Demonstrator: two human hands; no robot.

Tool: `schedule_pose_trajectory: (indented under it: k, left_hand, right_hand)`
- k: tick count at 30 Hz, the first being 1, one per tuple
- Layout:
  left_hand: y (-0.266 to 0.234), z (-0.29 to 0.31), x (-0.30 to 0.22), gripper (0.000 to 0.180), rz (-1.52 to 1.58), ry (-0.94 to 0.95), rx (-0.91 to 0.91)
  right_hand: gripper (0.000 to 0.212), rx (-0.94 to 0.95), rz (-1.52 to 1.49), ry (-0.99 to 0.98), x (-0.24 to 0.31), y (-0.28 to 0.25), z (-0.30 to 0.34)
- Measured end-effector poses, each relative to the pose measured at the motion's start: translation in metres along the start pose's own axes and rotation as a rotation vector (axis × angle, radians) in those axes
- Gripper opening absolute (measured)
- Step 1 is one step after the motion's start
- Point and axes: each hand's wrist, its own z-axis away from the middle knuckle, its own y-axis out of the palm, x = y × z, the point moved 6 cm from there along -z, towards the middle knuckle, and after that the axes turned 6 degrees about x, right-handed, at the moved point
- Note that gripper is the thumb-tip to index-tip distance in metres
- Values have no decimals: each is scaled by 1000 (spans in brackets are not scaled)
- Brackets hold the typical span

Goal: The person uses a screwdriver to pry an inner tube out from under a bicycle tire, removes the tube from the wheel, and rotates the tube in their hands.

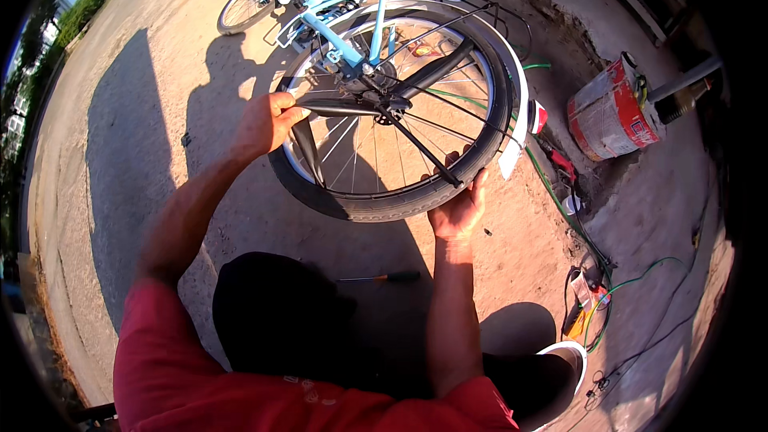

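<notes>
A light blue bicycle (340,40) lies on its side in front of me, with one wheel close to my hands. My left hand (270,118) is closed in a pinch on a slack black inner tube (332,106) at the wheel's left side. The tube crosses the spokes near the hub, and a length of it droops at the rim. My right hand (462,206) cups the black tyre (384,206) from below at the near right, its fingers partly hidden behind the wheel. A white mudguard (518,104) curves round the tyre's right side.
A dark-handled screwdriver (400,277) lies on the ground by my legs. At the right stands a red and white bucket (612,112) with a grey pipe (684,80) beside it. Green hose (552,188), dark cables and a yellow tool (574,324) lie along the right side.
</notes>
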Motion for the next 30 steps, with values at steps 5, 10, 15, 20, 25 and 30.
schedule_pose_trajectory:
  k: [5, 10, 15, 20, 25, 30]
  left_hand:
    - [2, -17, -20, 32, 51, 62, 84]
    - [49, 23, -11, 28, 547, -86, 439]
    - [100, 60, -29, 31, 333, -33, 477]
    - [103, 74, -73, 26, 87, 431, 269]
    - [107, 57, -45, 18, 275, 102, 342]
    - [10, 15, 13, 16, 610, -93, -73]
  right_hand:
    - [51, 0, 15, 24, 3, 1, -3]
    - [50, -87, -24, -21, -3, -22, 13]
    - [63, -75, -9, 38, -39, -29, 41]
    - [67, 166, 36, 446, -91, -8, 76]
    - [61, 18, 268, 229, -95, -13, 70]
    - [54, 56, 191, 198, -81, -19, 54]
